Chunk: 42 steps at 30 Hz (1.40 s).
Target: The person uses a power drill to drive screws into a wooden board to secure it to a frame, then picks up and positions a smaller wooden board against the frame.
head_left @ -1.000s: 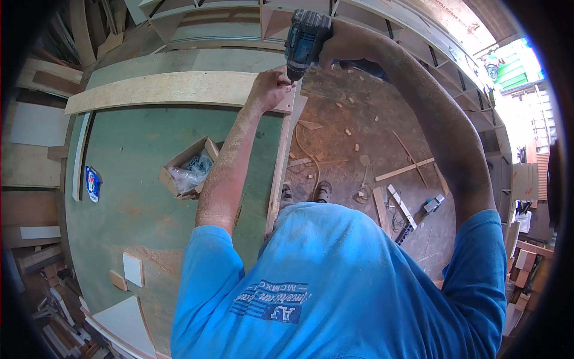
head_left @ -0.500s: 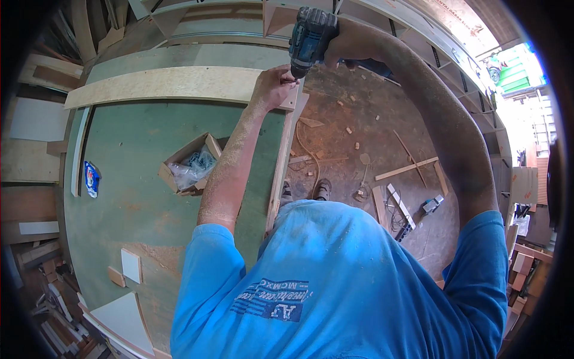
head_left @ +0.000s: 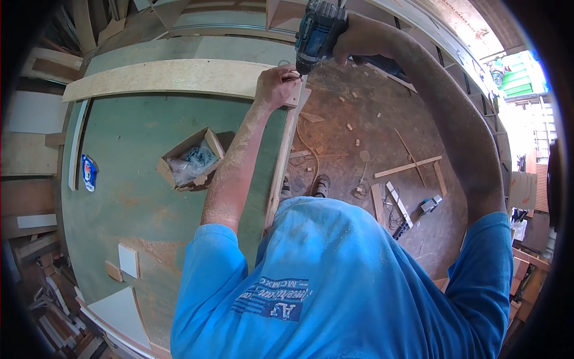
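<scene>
A blue and black cordless drill (head_left: 317,33) points downward, with my right hand (head_left: 359,39) wrapped round its handle. Its tip meets the pinched fingers of my left hand (head_left: 277,85), at the right end of a long pale wooden board (head_left: 173,78). Whatever small thing those fingers hold is too small to make out. The board lies across the far part of a green work surface (head_left: 143,209), and a narrow wooden strip (head_left: 281,161) runs toward me from beneath its right end.
On the green surface are an open cardboard box (head_left: 191,160) with plastic bags, a blue packet (head_left: 89,173) and white offcuts (head_left: 128,261). A power tool (head_left: 429,204), wood strips (head_left: 408,167) and scraps lie on the floor at right. Shelf-like frames (head_left: 221,21) stand beyond the board.
The drill and my right hand have shifted slightly to the right and up in the picture. My left hand stays pinched at the board's end.
</scene>
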Motion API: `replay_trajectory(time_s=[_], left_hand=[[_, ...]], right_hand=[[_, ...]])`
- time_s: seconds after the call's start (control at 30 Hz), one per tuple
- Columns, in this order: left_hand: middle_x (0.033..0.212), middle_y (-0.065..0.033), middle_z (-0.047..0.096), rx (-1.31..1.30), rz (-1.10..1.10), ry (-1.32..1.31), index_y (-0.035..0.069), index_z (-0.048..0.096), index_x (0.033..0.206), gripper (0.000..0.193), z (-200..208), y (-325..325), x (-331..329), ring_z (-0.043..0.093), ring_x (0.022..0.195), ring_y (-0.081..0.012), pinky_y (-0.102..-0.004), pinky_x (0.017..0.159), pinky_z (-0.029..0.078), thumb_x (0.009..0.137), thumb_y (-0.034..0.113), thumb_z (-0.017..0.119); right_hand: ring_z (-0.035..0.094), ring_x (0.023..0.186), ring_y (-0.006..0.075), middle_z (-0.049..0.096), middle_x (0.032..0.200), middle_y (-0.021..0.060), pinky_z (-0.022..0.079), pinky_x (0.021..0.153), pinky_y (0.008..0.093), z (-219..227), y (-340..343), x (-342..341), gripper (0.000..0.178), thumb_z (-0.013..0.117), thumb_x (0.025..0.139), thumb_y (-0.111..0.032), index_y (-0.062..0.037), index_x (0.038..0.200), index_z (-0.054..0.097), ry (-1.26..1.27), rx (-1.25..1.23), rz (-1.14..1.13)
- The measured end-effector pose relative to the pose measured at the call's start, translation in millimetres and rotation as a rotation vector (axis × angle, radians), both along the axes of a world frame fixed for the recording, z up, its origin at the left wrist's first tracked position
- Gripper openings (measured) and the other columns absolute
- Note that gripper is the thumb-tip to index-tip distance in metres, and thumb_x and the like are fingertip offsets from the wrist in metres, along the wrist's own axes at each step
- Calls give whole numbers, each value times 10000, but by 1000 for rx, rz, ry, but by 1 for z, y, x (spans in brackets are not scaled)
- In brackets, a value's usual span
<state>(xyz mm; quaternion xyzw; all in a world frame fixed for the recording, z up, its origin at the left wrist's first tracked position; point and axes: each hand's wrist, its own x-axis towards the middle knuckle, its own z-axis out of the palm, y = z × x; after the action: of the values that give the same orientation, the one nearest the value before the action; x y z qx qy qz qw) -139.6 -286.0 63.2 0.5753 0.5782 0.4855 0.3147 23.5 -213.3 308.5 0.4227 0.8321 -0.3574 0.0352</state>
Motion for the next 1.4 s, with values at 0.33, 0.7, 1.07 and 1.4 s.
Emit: replay_trajectory(time_s=[0.33,0.7,1.07,1.4], left_hand=[[938,-43,772,-16,-49,-81,49,753,1043,164,-8,2,-3,715,878,-99,-255,831,554,882,73,733],[905,-23,778,-40,-14,-27,81,786,1003,132,-6,-1,-3,700,851,-82,-259,795,539,888,138,753],[904,-31,778,-38,2,-54,75,788,1002,143,4,-5,-4,701,849,-88,-257,792,541,879,142,758],[916,-31,780,-44,-1,-51,77,791,1011,152,-6,0,-2,709,858,-94,-260,805,549,882,151,764]], right_hand=[[615,528,167,648,758,106,485,475,308,4,3,-6,454,734,596,-44,12,1043,682,-60,-20,10],[656,739,136,703,884,48,541,601,290,19,5,-12,329,707,757,-100,-102,1085,706,-189,-19,-8],[648,721,141,703,882,46,534,596,284,23,-2,-12,347,720,773,-116,-112,1119,697,-157,15,-5],[646,761,123,700,900,34,531,604,279,21,2,-9,370,712,789,-144,-131,1159,684,-65,-95,22]])
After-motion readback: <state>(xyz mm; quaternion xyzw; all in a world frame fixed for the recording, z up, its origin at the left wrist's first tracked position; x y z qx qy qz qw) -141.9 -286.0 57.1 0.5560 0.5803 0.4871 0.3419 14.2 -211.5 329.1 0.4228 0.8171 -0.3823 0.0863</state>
